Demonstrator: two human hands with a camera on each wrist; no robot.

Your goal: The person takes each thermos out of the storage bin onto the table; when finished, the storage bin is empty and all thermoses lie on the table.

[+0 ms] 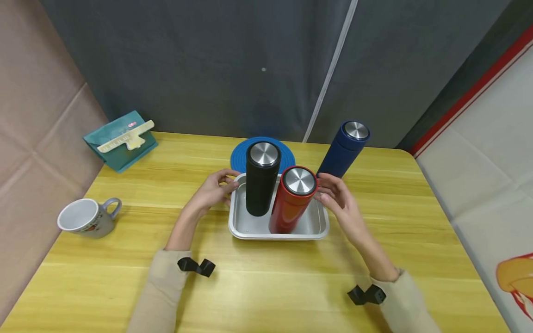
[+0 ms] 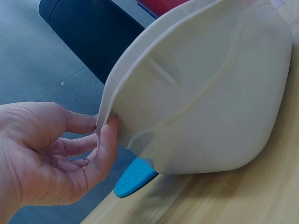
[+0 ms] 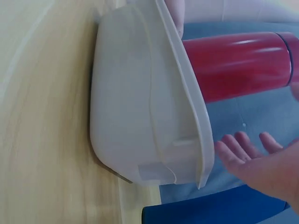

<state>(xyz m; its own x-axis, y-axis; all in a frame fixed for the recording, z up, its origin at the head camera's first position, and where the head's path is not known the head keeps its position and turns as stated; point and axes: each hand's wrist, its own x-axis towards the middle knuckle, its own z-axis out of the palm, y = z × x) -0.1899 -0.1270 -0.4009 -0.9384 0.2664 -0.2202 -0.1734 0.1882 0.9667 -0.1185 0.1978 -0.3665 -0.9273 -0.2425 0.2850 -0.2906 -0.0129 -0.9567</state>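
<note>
A pale metal tray (image 1: 243, 230) stands on the table with a black thermos (image 1: 262, 185) and a red thermos (image 1: 290, 206) upright in it, both with silver-topped lids. My left hand (image 1: 213, 188) pinches the tray's left rim between thumb and fingers, as the left wrist view shows. At the opposite end, my right hand (image 1: 340, 203) hovers by the rim beside the red thermos. Its fingers (image 3: 232, 148) are loosely bent, with nothing held. Just behind that hand a dark blue thermos (image 1: 343, 150) stands on the table, its base partly hidden.
A round blue mat (image 1: 241, 152) lies behind the tray, partly covered by it. On the left stand a grey mug (image 1: 97, 222) and, further back, a teal pouch (image 1: 120, 155) with a cream clip. Dark grey cloth (image 1: 208, 69) hangs along the table's (image 1: 270, 286) back edge.
</note>
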